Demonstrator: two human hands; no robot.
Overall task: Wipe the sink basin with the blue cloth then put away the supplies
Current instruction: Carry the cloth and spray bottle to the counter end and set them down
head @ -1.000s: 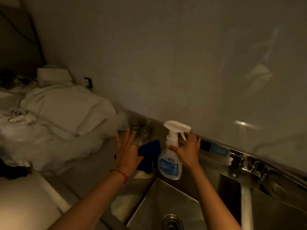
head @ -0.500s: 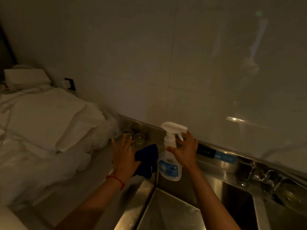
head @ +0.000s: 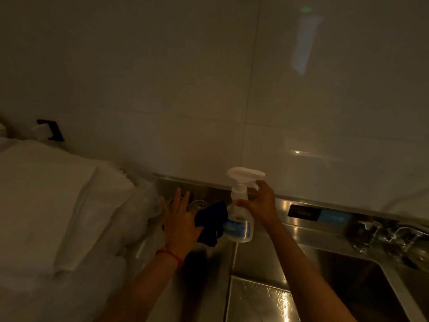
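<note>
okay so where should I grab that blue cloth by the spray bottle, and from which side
Probably pinch the blue cloth at its bunched upper folds, coming from above and the left. The spray bottle stands close on its right, held by the right hand; the open left hand is nearest.

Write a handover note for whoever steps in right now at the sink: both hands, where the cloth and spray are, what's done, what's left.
Left hand: fingers spread and straight, resting beside the blue cloth, not gripping it.
Right hand: curled loosely at the neck of the spray bottle, which stands upright on the steel counter by the back wall.
Cloth: bunched on the counter, touching the bottle's left side.
Done: the sink basin shows water droplets; whether wiping is finished can't be told.
Left: confirm the supplies are in their final spot, then let go.
</note>
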